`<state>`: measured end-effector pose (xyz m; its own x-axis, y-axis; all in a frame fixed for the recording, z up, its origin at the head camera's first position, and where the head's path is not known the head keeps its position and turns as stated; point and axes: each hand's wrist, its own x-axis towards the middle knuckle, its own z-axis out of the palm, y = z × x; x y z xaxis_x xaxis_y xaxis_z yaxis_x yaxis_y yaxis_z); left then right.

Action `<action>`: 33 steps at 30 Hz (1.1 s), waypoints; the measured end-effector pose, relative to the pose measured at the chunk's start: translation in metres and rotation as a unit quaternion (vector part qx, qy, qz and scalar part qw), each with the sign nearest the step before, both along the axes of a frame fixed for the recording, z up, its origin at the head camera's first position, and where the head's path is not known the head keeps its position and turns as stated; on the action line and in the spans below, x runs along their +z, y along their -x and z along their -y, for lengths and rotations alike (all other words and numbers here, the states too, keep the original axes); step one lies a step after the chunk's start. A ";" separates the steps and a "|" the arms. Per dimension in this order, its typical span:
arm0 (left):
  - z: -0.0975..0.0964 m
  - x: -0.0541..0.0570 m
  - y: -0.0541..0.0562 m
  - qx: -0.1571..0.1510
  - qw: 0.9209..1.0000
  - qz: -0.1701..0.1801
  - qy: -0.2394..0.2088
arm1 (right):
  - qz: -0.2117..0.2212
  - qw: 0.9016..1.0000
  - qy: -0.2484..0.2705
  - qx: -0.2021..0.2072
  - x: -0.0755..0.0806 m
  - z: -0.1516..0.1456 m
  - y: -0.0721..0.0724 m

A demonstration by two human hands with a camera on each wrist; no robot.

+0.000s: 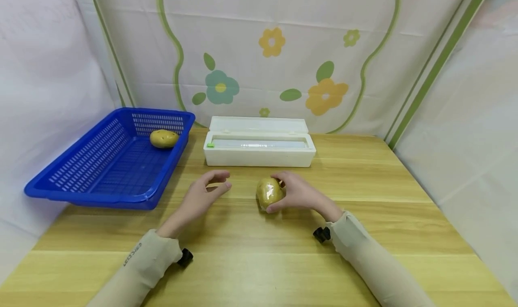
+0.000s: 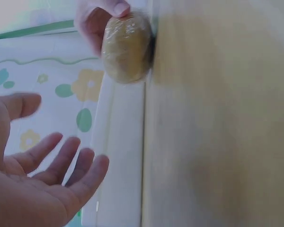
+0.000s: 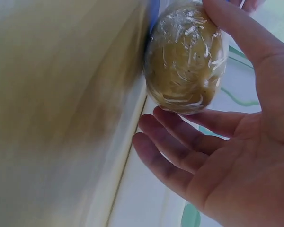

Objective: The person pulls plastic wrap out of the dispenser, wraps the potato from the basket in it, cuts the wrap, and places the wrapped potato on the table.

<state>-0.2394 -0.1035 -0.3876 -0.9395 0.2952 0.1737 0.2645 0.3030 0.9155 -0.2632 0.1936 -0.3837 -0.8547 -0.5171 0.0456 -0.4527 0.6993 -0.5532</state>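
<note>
A potato (image 1: 269, 193) wrapped in clear plastic film is pinched between the thumb and fingers of my right hand (image 1: 297, 191), in front of the white box. In the right wrist view the film on the potato (image 3: 184, 61) shows creases and shine. My left hand (image 1: 203, 193) is held apart from it to the left, fingers loosely bent with nothing between them. The left wrist view shows that hand (image 2: 47, 175) palm up and bare, with the wrapped potato (image 2: 127, 49) beyond it.
A white cling film dispenser box (image 1: 259, 156) stands behind the hands, lid (image 1: 259, 124) raised, with a green slider (image 1: 210, 145) at its left end. At the left, a blue plastic basket (image 1: 117, 200) contains another potato (image 1: 163, 139). A flowered curtain rises behind the wooden table (image 1: 251, 271).
</note>
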 end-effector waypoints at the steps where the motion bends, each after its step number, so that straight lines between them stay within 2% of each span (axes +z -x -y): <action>1: 0.000 0.001 0.001 0.008 1.000 -0.001 0.000 | -0.003 1.000 0.001 -0.001 0.000 0.000 0.000; 4: 0.002 0.003 0.004 0.022 1.000 -0.002 -0.002 | -0.018 1.000 0.005 -0.003 -0.001 0.000 -0.001; 8: 0.003 0.006 0.005 0.025 1.000 0.001 0.005 | -0.031 0.999 0.014 -0.014 0.000 -0.003 -0.002; 15: 0.003 0.008 0.010 0.038 0.999 0.003 0.016 | -0.070 0.994 0.076 -0.017 0.007 -0.027 0.003; 20: 0.001 0.009 0.010 0.039 0.998 -0.021 0.048 | -0.122 0.988 0.093 0.000 0.014 -0.071 0.010; 23: 0.000 0.009 0.010 0.032 0.996 -0.045 0.077 | -0.146 0.985 0.089 -0.008 0.021 -0.102 0.013; 25: 0.000 0.009 0.011 0.027 0.994 -0.053 0.095 | -0.149 0.985 0.085 -0.016 0.027 -0.123 0.014; 33: 0.005 0.006 0.013 0.019 0.984 -0.070 0.165 | -0.114 0.990 0.043 -0.066 0.042 -0.199 0.026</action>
<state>-0.2526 -0.1088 -0.3811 -0.9248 0.3227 0.2017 0.3631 0.5900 0.7211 -0.2892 0.3925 -0.3413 -0.8772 -0.3869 0.2843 -0.4801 0.7156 -0.5073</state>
